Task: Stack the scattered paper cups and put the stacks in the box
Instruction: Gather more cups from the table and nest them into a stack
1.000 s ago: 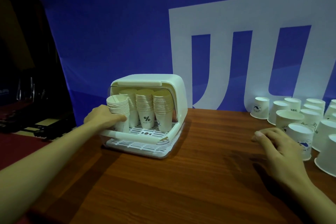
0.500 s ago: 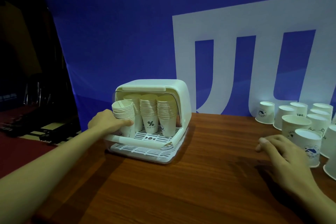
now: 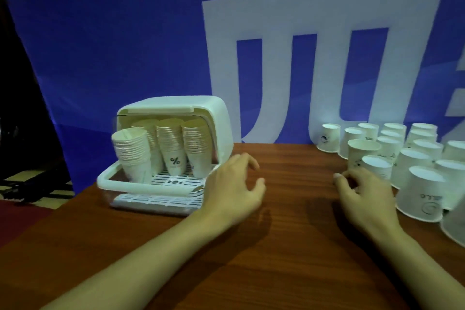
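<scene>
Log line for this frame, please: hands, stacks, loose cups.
left hand: empty, open, above table | right hand: empty, by loose cups | four stacks upright in box | loose cups: mostly upside down, unstacked

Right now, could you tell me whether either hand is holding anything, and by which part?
Nothing is held: the left hand and right hand are both empty.

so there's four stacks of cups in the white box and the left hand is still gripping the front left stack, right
Not quite. The head view shows four stacks in the white box, but the left hand no longer grips the front left stack. It hangs open over the table, beside the box.
</scene>
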`<move>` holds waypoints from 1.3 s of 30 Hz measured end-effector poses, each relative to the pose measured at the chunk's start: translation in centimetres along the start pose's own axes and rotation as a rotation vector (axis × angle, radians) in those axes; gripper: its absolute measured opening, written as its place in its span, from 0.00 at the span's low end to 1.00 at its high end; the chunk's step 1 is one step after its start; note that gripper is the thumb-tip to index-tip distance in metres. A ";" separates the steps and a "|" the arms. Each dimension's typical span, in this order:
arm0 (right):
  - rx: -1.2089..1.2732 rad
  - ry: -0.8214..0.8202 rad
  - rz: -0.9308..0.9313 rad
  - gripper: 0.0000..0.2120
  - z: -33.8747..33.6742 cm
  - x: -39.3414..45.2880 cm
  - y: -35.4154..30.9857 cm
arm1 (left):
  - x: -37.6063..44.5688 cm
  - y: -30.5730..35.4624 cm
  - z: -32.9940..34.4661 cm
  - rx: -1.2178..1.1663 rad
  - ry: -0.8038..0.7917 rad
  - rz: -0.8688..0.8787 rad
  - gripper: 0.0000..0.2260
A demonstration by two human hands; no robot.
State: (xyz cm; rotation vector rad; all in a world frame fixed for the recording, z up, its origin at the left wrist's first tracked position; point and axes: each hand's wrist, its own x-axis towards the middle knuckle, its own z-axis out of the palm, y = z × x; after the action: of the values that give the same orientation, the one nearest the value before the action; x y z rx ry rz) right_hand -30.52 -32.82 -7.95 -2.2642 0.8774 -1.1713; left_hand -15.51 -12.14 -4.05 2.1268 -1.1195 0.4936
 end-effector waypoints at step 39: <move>-0.136 -0.002 0.190 0.11 -1.4 1.5 -0.2 | 4.4 7.6 15.9 -1.305 -0.080 -0.293 0.29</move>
State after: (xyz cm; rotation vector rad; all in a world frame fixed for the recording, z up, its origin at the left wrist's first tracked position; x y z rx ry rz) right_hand -30.99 -33.87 -6.29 -2.2281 1.1743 -1.0527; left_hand -19.05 -29.03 -9.58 1.0872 -0.7665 -0.4065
